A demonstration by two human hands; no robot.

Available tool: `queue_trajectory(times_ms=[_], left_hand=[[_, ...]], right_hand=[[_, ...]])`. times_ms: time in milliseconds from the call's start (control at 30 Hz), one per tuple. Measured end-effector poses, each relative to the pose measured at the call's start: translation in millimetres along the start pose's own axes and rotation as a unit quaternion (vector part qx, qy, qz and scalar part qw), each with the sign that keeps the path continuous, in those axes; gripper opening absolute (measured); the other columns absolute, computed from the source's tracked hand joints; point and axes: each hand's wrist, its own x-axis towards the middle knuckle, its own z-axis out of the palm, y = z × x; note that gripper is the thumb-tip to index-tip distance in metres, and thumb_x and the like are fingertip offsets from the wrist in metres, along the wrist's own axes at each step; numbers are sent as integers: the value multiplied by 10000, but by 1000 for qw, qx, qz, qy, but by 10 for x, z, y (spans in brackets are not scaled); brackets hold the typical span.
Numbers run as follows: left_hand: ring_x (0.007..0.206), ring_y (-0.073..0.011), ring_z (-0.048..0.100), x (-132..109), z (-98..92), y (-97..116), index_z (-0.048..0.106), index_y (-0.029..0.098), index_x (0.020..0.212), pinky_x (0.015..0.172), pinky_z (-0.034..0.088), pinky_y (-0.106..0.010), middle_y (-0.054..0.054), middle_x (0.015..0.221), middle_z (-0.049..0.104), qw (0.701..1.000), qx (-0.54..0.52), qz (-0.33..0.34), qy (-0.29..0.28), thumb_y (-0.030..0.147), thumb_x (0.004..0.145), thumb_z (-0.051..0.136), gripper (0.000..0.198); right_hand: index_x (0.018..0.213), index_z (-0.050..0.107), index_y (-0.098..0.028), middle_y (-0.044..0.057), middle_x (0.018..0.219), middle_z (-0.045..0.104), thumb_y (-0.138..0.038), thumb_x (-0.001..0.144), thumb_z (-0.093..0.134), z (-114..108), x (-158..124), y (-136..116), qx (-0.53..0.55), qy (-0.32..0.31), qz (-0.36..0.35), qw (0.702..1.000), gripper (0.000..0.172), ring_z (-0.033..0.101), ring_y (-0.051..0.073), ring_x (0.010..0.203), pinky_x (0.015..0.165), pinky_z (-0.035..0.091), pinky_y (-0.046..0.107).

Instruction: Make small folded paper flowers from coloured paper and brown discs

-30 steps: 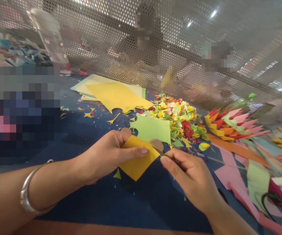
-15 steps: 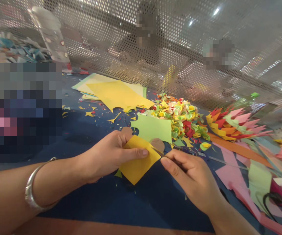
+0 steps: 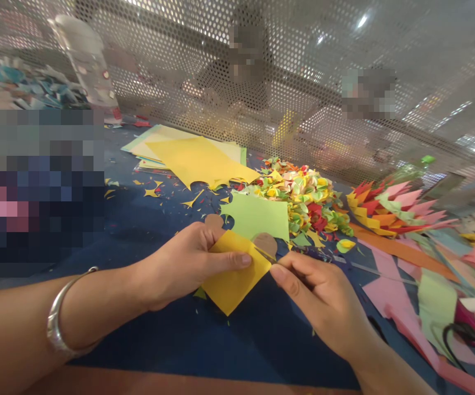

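Note:
My left hand [image 3: 191,255] closes thumb over fingers on a folded-looking square of yellow paper [image 3: 235,280], holding it by its upper left side above the dark blue table. Pinched at the right corner of this paper, my right hand [image 3: 309,291] grips a thin, narrow tool [image 3: 267,255] whose tip lies along the paper's upper right edge. Most of the tool is hidden by the fingers, so its kind is unclear. Beyond the paper show two rounded brown pieces, one brown disc [image 3: 264,244] at the right and one brown piece [image 3: 213,221] by my left fingers.
Behind my hands lie a notched green sheet [image 3: 260,214], a yellow sheet [image 3: 200,156] on a paper stack, and a heap of colored cut-outs [image 3: 301,189]. Spiky folded paper [image 3: 394,206] and pink strips [image 3: 389,277] are at the right. A perforated metal screen [image 3: 171,71] stands behind.
Both hands keep nearly the same place and grip. The tool's tip and the yellow paper's edge have shifted very slightly; the camera view has moved a little.

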Motion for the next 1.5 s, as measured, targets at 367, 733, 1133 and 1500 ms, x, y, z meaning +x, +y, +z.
queue_trajectory(times_ms=[367,733,1133,1500], left_hand=[[708,-147,689,6,23,-3,790,200,846,640,501,-196,-29,871,786,1000,-1,-13,-11,350,754,786,176],[693,-157,685,-4,39,-2,783,170,866,638,502,-219,-52,863,782,999,14,-26,-22,383,758,782,239],[702,-137,666,-31,-12,37,771,155,841,630,455,-193,-55,857,781,999,20,-23,-10,363,775,768,219],[691,-130,638,0,-22,15,776,146,827,638,438,-205,-49,827,771,999,31,-14,-23,340,773,762,202]], right_hand=[[674,510,-200,-47,597,379,-439,980,484,0,-14,-4,-1,-8,1,1000,389,361,106,545,501,303,239],[686,528,-201,-41,598,403,-443,979,486,-1,-12,-9,-11,-12,-6,1000,383,381,110,544,499,318,237],[685,510,-199,-49,597,382,-444,983,489,-1,-2,-1,-2,-13,-3,1000,386,368,105,543,504,301,243],[687,518,-196,-50,597,403,-434,984,491,2,-22,-1,-9,-13,-4,1000,381,382,98,541,509,311,239]])
